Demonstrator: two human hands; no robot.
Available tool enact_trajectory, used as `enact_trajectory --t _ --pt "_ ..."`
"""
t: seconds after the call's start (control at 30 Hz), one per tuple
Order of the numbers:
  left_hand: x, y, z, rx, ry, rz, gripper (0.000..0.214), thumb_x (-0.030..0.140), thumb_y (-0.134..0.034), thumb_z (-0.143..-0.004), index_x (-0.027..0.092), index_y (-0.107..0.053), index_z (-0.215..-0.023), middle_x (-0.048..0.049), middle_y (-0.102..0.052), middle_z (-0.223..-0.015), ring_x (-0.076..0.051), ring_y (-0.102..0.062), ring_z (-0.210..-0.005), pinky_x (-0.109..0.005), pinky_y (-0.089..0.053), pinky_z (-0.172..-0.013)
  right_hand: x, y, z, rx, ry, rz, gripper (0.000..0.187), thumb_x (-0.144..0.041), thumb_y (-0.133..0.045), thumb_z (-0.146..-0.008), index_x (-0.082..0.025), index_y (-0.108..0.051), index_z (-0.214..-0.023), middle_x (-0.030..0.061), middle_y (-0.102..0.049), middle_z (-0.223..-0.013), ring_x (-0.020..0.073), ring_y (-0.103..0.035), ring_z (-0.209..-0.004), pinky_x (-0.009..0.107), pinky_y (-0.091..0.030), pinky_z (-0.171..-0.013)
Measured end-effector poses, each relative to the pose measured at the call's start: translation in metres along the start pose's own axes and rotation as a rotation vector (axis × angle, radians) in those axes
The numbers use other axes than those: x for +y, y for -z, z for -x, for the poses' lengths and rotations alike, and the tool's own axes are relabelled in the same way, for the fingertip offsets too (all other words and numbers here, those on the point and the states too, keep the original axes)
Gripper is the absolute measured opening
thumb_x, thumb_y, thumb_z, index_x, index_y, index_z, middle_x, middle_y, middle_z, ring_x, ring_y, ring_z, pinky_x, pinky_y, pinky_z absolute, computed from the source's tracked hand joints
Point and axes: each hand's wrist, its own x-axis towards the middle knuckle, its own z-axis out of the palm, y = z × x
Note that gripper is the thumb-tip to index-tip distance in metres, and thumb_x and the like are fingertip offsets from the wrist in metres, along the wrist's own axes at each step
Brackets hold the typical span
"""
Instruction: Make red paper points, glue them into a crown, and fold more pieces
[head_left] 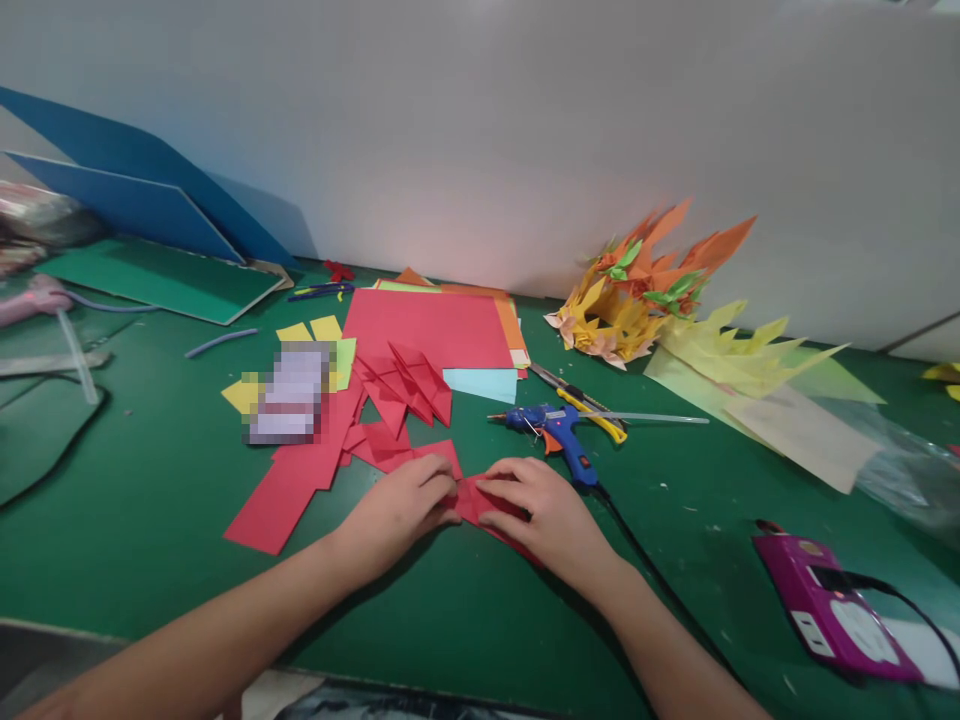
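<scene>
Both hands work on a piece of red folded paper (pixel 474 497) low over the green table. My left hand (pixel 409 500) has its fingers curled onto the paper's left end. From the other side, my right hand (pixel 536 510) grips it between thumb and fingers, covering part of it. Just beyond my left hand lie flat red paper pieces (pixel 382 447), and behind them folded pointed red shapes (pixel 409 385). A blue hot glue gun (pixel 559 430) with a clear glue stick rests beyond my right hand.
Red sheets (pixel 431 330) lie at the back, beside a yellow utility knife (pixel 600 415). An orange and yellow paper crown (pixel 637 300) stands back right. A magenta power socket (pixel 832 605) is at right, a pixelated phone-like object (pixel 291 392) at left, blue boards (pixel 142 190) behind.
</scene>
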Motion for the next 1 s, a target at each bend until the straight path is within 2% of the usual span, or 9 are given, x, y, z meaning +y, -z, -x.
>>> enact_trajectory --t 0.3,0.6,1.0 --pt "-0.001 -0.004 0.000 0.037 -0.067 -0.075 0.009 0.021 -0.055 -0.089 0.015 -0.062 -0.090 -0.0066 -0.066 -0.093 -0.019 -0.063 -0.084 -0.031 -0.053 -0.077 -0.002 -0.001 -0.001 -0.026 -0.033 -0.035 0.016 -0.017 -0.066 -0.081 -0.018 -0.071 -0.096 0.0070 -0.066 -0.087 0.0205 -0.062 -0.083 0.034 -0.051 -0.076" --pt "-0.004 -0.012 0.001 0.169 -0.160 -0.116 0.018 0.023 -0.048 -0.093 0.013 -0.062 -0.095 -0.0072 -0.067 -0.092 -0.018 -0.065 -0.083 -0.029 -0.054 -0.076 0.000 -0.002 -0.003 -0.048 -0.118 -0.111 0.019 -0.015 -0.070 -0.077 -0.017 -0.071 -0.095 0.0067 -0.067 -0.090 0.0194 -0.062 -0.086 0.033 -0.051 -0.079" --pt "-0.005 -0.018 -0.001 0.201 -0.200 -0.174 0.019 0.023 -0.046 -0.094 0.012 -0.061 -0.096 -0.0067 -0.066 -0.088 -0.016 -0.063 -0.078 -0.027 -0.054 -0.071 -0.001 0.001 -0.006 -0.079 -0.075 -0.108 0.019 -0.011 -0.070 -0.075 -0.016 -0.070 -0.094 0.0071 -0.067 -0.091 0.0193 -0.063 -0.086 0.032 -0.050 -0.079"
